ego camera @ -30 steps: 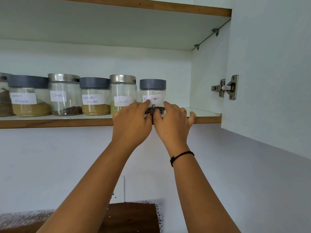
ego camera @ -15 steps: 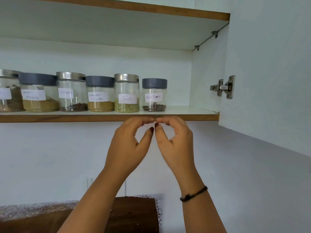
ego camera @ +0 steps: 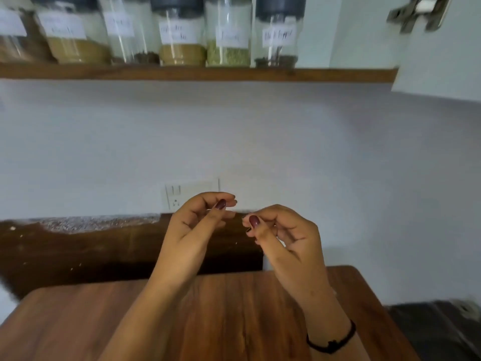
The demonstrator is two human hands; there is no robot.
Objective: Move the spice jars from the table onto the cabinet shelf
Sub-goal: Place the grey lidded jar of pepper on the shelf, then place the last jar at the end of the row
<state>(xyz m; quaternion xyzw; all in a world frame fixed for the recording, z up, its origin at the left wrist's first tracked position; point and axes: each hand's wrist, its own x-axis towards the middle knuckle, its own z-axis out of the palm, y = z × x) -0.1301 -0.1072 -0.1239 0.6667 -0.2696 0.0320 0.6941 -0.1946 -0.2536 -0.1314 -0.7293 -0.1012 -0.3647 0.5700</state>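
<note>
We see both hands raised side by side above the table (ego camera: 234,308), well below the shelf (ego camera: 197,74). Our left hand (ego camera: 197,230) is empty, its fingers loosely curled with the thumb near the fingertips. Our right hand (ego camera: 286,238) is likewise empty and half curled, and a black band (ego camera: 333,342) circles its wrist. The two hands sit close together without touching.

The jars (ego camera: 182,32) stand in a row on the shelf, close beside one another, each with a white label. The picture is blurred, so most labels cannot be read; the rightmost jar (ego camera: 277,35) holds dark grains at its bottom and has a dark lid. Next to it on the left is a jar of green seeds (ego camera: 229,37).

A hinge (ego camera: 416,11) shows at the top right on the cabinet door. On the wall (ego camera: 338,152) behind our hands is a socket (ego camera: 177,196). What we see of the table holds no jars.
</note>
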